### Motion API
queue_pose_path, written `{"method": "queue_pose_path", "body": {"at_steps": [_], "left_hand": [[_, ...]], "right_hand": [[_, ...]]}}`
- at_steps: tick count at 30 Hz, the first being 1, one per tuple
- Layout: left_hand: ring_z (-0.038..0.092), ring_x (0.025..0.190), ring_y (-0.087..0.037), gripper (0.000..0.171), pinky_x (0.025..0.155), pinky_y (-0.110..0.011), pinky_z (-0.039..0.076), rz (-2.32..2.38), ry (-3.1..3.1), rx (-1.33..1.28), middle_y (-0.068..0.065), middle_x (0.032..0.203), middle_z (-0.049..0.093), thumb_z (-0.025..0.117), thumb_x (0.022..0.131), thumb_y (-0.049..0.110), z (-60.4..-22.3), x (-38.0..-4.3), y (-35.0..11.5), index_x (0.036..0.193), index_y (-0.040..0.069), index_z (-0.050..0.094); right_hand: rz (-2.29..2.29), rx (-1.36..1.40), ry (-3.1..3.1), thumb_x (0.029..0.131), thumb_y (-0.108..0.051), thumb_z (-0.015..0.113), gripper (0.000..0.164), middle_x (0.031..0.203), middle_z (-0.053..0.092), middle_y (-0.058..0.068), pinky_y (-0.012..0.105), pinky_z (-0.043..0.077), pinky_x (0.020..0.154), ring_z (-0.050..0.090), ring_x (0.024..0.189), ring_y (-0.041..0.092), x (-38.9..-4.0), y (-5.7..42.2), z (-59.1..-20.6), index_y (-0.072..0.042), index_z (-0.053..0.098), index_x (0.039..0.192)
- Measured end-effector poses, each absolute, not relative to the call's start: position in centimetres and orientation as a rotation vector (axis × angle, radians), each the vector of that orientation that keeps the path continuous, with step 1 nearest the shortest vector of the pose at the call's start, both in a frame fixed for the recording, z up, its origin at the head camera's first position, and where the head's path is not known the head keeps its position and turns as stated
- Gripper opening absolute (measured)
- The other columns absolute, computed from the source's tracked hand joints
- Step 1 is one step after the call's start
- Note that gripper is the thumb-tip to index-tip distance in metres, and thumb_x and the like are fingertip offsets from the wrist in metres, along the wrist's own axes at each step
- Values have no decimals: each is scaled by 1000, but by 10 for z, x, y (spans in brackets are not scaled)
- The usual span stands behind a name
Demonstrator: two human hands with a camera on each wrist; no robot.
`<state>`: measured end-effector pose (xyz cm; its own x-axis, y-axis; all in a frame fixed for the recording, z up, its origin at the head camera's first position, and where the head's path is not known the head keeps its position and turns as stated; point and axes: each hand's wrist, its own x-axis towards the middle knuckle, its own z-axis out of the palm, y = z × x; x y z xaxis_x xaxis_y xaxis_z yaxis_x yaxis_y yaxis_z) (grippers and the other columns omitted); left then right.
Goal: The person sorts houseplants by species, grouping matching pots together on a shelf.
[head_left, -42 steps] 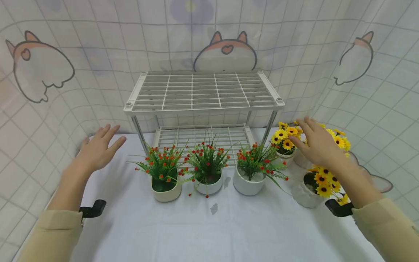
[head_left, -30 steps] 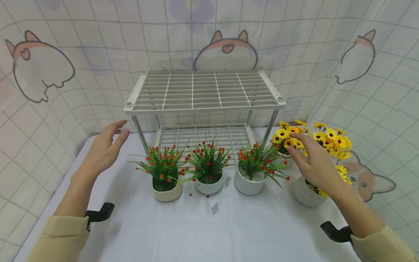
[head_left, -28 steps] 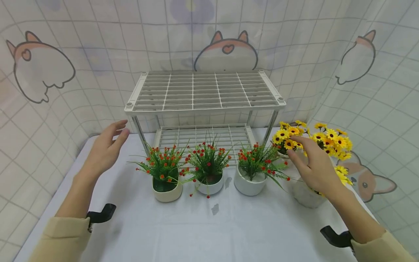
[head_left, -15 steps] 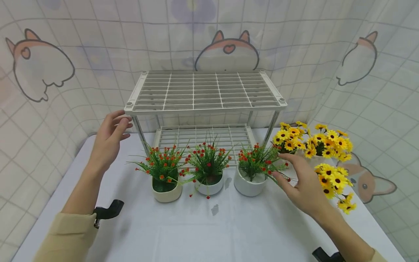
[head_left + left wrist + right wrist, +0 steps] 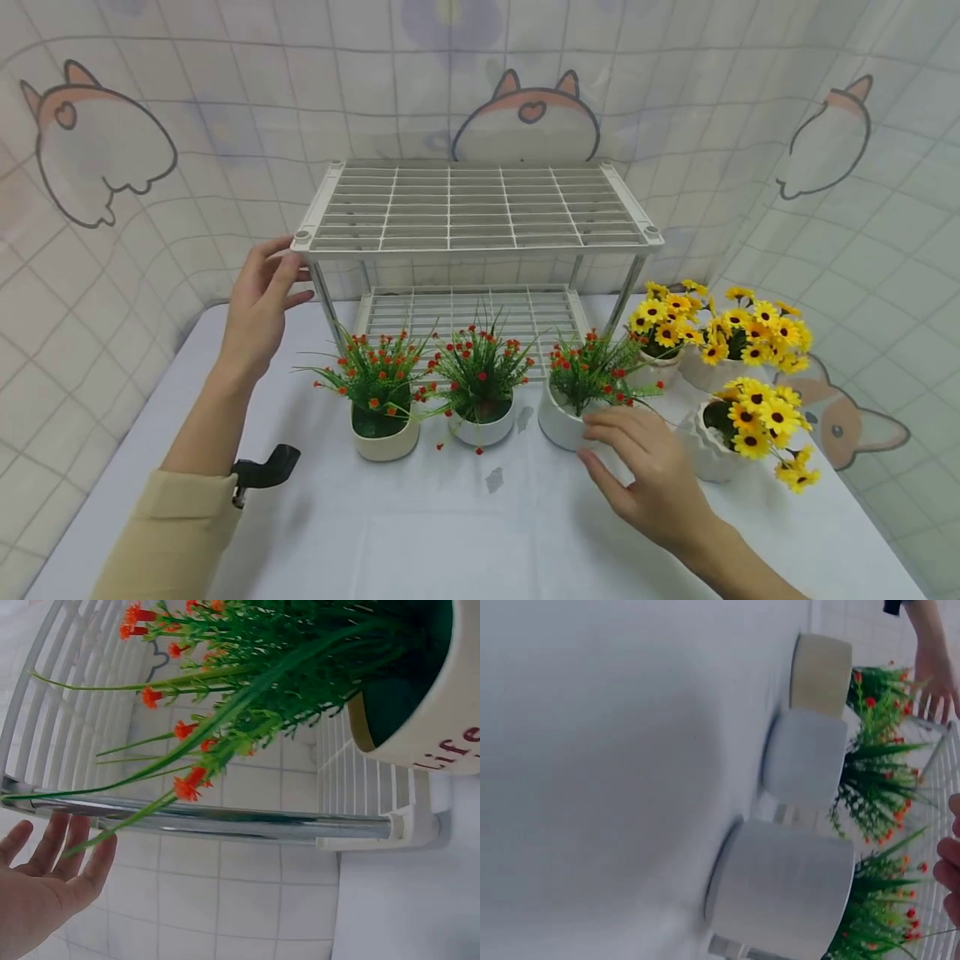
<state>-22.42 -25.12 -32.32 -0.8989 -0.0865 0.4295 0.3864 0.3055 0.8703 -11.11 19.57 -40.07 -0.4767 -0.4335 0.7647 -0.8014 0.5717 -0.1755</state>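
A white two-tier wire shelf (image 5: 480, 250) stands at the back of the table. My left hand (image 5: 258, 312) is at its front left corner, relaxed fingers right at the chrome post (image 5: 247, 823). Before the shelf stand three pots of red-flowered greenery: a cream pot (image 5: 386, 443) with red lettering at left, a low white pot (image 5: 486, 432) in the middle, a taller white pot (image 5: 557, 423) at right. My right hand (image 5: 652, 483) is beside the taller pot, its fingertips overlapping the pot's right side in the head view. Neither hand holds anything.
Right of the shelf stand three white pots of yellow daisy-like flowers, the front one (image 5: 712, 458) close behind my right hand. A white cloth (image 5: 450, 533) covers the table. Curtains with a grid and corgi print (image 5: 525, 125) hang behind and at both sides.
My left hand has moved up and right to the shelf corner. My right hand has come from over the yellow flowers, left and toward me, to the right-hand red-flowered pot. The pots stay put.
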Motion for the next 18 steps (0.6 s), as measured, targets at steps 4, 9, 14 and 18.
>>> {"method": "queue_pose_path", "body": {"at_steps": [4, 9, 14, 18], "left_hand": [[55, 115, -19, 48, 98, -41, 52, -1623, -2181, -257, -9, 135, 56, 46, 111, 34, -318, -226, -246, 154, 13, 41], [56, 117, -20, 49, 99, -50, 50, -1630, -2192, -248, -13, 141, 54, 45, 111, 35, -312, -229, -242, 155, 15, 40], [57, 116, -21, 48, 98, -47, 51, -1672, -2168, -196, -12, 138, 54, 44, 111, 35, -310, -229, -240, 154, 14, 41], [58, 114, -21, 47, 94, -41, 52, -1694, -2147, -176, -10, 135, 55, 45, 111, 36, -309, -231, -239, 152, 14, 42]], "right_hand": [[690, 1117, -2020, 104, -28, 62, 27, 101, 73, 5, 36, 49, 87, 67, 93, 25, -101, 187, -408, -6, 75, 95], [978, 1114, -2080, 98, -18, 73, 7, 92, 71, -3, 23, 53, 77, 66, 83, 14, -97, 184, -434, -11, 73, 96], [1291, 718, -2287, 85, 1, 82, 23, 92, 71, -5, 21, 53, 68, 66, 79, 8, -97, 185, -460, -12, 71, 99], [1525, 316, -2372, 89, -4, 81, 27, 106, 68, 4, 21, 53, 72, 64, 92, 16, -98, 186, -468, -4, 66, 111]]}}
